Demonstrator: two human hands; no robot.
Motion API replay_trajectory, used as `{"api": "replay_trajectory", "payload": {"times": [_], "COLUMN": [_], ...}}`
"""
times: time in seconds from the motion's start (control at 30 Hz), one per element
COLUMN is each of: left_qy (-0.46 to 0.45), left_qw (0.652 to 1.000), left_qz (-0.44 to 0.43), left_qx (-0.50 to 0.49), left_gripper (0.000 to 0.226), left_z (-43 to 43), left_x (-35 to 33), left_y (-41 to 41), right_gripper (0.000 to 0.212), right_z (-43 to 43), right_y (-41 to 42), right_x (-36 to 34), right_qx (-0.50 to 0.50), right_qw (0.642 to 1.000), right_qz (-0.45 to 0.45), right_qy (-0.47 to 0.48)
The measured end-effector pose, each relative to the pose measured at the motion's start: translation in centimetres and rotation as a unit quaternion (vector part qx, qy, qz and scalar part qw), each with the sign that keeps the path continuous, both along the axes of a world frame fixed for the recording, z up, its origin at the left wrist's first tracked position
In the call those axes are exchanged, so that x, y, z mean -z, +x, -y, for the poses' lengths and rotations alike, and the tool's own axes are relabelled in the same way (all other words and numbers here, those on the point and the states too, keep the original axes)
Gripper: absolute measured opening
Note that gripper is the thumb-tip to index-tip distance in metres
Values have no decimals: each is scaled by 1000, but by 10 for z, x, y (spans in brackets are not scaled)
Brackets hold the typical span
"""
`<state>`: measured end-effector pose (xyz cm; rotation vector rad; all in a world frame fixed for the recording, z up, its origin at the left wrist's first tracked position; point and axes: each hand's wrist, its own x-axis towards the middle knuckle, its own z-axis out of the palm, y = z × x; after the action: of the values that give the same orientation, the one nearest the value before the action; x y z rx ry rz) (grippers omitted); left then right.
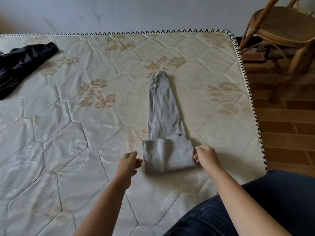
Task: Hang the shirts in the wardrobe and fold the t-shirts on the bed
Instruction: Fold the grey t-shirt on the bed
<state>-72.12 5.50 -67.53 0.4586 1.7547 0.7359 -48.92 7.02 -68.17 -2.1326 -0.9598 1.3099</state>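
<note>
Head-camera view, looking down on a bed [71,130] with a bare quilted mattress, cream with tan flowers, that filled most of the frame.

A grey t-shirt [163,114] lay just right of centre. It had been folded lengthwise into a long narrow strip running away from me. Its near end was turned over once into a thick band in the lower middle of the frame.

My left hand [128,161] sat just beside the left edge of that band. Its fingers were loose and spread, and it held nothing. My right hand [207,157] was at the band's right edge, fingertips against the cloth. The motion blur kept me from telling whether they pinched the edge or only touched it.

At the upper left edge of the frame a black garment [22,63] lay crumpled on the mattress, unfolded. I could not tell whether it was a shirt or a t-shirt.

A rattan chair [283,26] stood at the upper right on a brick-patterned floor [281,133]. A leg in dark jeans [255,210] filled the lower right corner.

I judged the grey t-shirt roughly halfway folded. The lengthwise folds and the first turn were done, and the far length was not yet folded or rolled up. The black garment was untouched. No wardrobe, hangers or finished pile showed in view, so I could not say how the hanging stood.
</note>
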Motion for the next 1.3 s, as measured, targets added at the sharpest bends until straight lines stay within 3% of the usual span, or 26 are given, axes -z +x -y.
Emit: {"api": "replay_trajectory", "payload": {"times": [0.07,0.13,0.2,0.43,0.53,0.6,0.7,0.77,0.9,0.97,1.0,1.07,1.1,1.13,1.2,1.3], "left_qy": [36,57,67,97,186,209,172,120,70,85,134,294,371,421,447,395], "left_qw": [991,982,976,951,933,944,974,981,971,942,908,798,743,712,700,705], "left_qz": [-89,-113,-139,-226,-232,-177,-91,-110,-194,-291,-365,-483,-498,-476,-408,-392], "left_qx": [89,140,154,185,204,183,116,104,123,146,156,210,249,298,379,440], "left_gripper": [24,30,29,6,7,13,13,6,29,38,38,32,30,30,34,48], "left_z": [5,8,5,-7,-5,-5,-7,-9,-16,-15,-14,-9,-7,-6,-1,7], "left_x": [13,21,22,20,16,16,23,30,30,27,29,37,43,48,57,75], "left_y": [2,5,11,26,30,30,31,31,32,34,33,35,37,42,52,55], "right_gripper": [20,21,30,22,21,24,25,17,12,5,4,18,22,25,38,56], "right_z": [9,13,11,8,13,15,15,13,11,13,14,10,7,4,0,9], "right_y": [1,1,2,3,4,5,6,7,8,4,2,-4,-9,-18,-37,-55], "right_x": [5,8,15,26,23,22,26,29,32,30,29,31,32,32,36,54], "right_qx": [-70,-101,-122,-124,-110,-88,-74,-80,-90,-93,-102,-145,-176,-212,-301,-422], "right_qw": [994,989,985,980,982,984,984,986,985,975,956,894,865,843,814,793], "right_qz": [72,84,94,107,77,63,63,67,83,134,195,298,322,324,303,339], "right_qy": [30,65,75,112,132,144,147,130,122,150,197,301,344,373,393,279]}}
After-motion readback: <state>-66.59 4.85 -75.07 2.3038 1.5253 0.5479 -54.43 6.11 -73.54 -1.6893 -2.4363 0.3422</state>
